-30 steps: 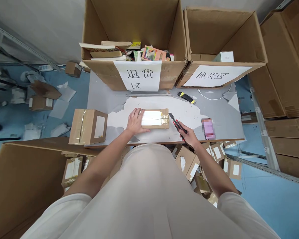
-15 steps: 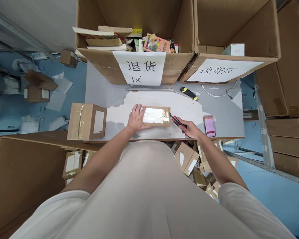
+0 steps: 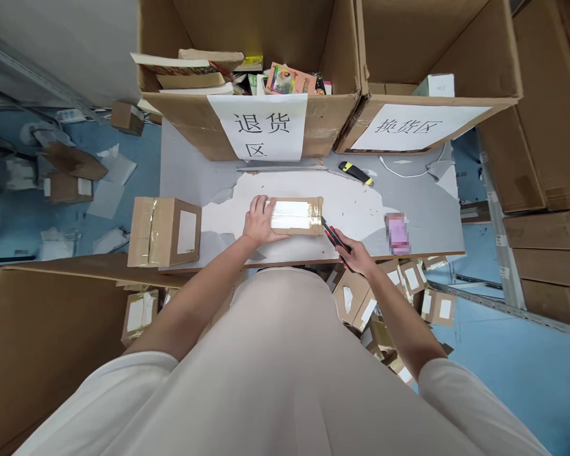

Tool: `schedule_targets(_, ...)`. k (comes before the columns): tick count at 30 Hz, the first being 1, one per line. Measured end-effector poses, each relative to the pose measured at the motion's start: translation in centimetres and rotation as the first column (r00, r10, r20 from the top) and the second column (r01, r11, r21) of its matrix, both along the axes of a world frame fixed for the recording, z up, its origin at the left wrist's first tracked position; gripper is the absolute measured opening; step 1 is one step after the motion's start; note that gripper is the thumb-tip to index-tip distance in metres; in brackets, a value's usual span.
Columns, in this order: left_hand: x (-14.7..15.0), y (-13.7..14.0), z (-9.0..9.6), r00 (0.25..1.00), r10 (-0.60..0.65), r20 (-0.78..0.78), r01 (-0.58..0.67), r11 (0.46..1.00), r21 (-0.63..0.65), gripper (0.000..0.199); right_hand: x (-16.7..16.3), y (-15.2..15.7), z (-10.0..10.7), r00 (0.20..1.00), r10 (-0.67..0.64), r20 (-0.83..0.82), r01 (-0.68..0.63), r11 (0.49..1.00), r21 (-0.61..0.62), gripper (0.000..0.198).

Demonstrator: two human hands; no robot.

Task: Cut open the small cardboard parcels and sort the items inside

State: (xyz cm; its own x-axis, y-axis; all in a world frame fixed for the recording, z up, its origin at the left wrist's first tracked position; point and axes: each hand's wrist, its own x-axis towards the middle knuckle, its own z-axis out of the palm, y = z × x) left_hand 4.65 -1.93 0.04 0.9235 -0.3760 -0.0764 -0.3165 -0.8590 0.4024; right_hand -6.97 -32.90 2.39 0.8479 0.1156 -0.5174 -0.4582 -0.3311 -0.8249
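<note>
A small taped cardboard box with white labels lies flat on the worktable. My left hand is closed around its left end, thumb along the near side and fingers towards the far side. In my right hand is a red-and-black utility knife, its tip at the box's right end, where clear tape wraps it. Whether the tip has cut into the tape is too small to tell. A second knife, black and yellow, lies beyond on the table.
Two big open cartons stand at the back, one with books, the other with a small pale box. A larger taped box sits at the left, a phone at the right. Several parcels lie below the front edge.
The knife and my right hand have shifted slightly towards me, with the tip still by the box's right end. My left hand keeps its hold on the box. The camera view has shifted a little.
</note>
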Motion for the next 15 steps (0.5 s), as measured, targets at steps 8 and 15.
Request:
schedule_targets(8, -0.1, 0.0, -0.1, 0.999, 0.003, 0.035, -0.002, 0.999, -0.039, 0.116, -4.2, -0.6, -0.7, 0.997, -0.073, 0.038, 0.075, 0.996, -0.045, 0.067)
schedule_targets(15, -2.3, -2.3, 1.4, 0.931, 0.363, -0.030, -0.364, 0.931, -0.011, 0.120, -3.1, 4.0, -0.9, 0.901, -0.431, 0.035, 0.423, 0.895, 0.144, 0.064)
